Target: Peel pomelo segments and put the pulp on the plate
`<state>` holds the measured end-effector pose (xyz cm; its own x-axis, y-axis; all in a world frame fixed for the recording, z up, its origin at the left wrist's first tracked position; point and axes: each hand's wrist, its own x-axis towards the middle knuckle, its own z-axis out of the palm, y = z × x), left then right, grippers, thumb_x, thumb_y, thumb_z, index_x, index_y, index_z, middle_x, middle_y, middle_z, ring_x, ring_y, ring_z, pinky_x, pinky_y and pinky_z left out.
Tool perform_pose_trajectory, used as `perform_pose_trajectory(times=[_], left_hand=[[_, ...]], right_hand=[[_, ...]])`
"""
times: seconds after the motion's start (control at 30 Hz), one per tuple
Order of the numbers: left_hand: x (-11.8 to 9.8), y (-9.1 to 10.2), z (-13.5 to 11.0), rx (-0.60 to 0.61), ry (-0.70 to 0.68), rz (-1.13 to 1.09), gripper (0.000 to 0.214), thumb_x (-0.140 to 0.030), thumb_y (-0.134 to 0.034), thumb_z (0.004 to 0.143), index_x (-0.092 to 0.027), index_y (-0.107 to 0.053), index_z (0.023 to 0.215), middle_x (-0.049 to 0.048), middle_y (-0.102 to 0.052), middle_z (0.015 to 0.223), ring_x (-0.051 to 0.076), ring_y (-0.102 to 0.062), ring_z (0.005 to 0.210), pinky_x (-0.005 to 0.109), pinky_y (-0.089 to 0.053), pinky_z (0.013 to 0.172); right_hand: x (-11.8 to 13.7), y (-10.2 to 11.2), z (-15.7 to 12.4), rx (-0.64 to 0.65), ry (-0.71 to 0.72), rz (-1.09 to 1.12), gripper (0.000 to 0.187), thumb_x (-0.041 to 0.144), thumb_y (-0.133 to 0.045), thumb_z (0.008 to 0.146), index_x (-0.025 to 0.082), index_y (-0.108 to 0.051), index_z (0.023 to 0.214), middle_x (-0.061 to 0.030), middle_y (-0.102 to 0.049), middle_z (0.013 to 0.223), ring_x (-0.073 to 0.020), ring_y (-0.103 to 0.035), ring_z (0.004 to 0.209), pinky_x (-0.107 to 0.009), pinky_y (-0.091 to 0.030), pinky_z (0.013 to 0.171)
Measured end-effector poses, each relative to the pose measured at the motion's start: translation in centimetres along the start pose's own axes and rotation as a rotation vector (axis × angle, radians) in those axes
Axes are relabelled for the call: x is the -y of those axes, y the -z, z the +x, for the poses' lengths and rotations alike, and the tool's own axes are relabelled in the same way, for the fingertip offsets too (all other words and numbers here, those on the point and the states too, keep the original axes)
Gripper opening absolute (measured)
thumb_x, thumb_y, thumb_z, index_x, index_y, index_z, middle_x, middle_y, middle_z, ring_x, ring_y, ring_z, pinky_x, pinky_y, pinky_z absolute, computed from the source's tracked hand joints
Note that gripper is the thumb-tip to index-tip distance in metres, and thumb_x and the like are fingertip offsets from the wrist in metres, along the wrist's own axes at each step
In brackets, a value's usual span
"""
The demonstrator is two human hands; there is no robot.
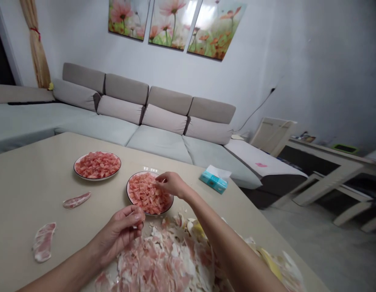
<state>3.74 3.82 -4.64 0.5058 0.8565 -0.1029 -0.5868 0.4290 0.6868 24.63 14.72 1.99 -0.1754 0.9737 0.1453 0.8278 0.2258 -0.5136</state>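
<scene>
My right hand [172, 183] reaches over the nearer plate [130, 198] of pink fruit flesh, fingers pinched together on a small piece at the heap's top. My left hand [122, 231] hovers just below that plate's near rim, fingers curled round a pink fruit segment. Under both forearms lies a big heap of white and pink peel scraps [169, 259]. A second plate [81, 160], also full of pink flesh, sits farther left on the beige table [29, 178].
Two unpeeled pink segments [43, 241] [76, 200] lie on the table's left side. A teal tissue pack [214, 179] rests near the far right edge. A grey sofa [151, 121] runs behind the table; low furniture stands at right.
</scene>
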Motion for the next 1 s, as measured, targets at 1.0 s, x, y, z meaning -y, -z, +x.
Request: perform_pose_trajectory(times=[1.0], left_hand=[[-0.3,-0.8,-0.4,-0.045,-0.065,0.128,0.014,-0.023,-0.076,0.076,-0.014,-0.065,0.081,-0.0001,-0.057,0.076,0.009,-0.054,0.067,0.018,-0.047,0.063]], right_hand=[[2.6,1.3,-7.2,0.087,-0.021,0.170,0.023,0.036,-0.063,0.085,0.020,-0.076,0.095,-0.0030,-0.074,0.081,-0.0175,-0.066,0.068,-0.025,-0.049,0.058]])
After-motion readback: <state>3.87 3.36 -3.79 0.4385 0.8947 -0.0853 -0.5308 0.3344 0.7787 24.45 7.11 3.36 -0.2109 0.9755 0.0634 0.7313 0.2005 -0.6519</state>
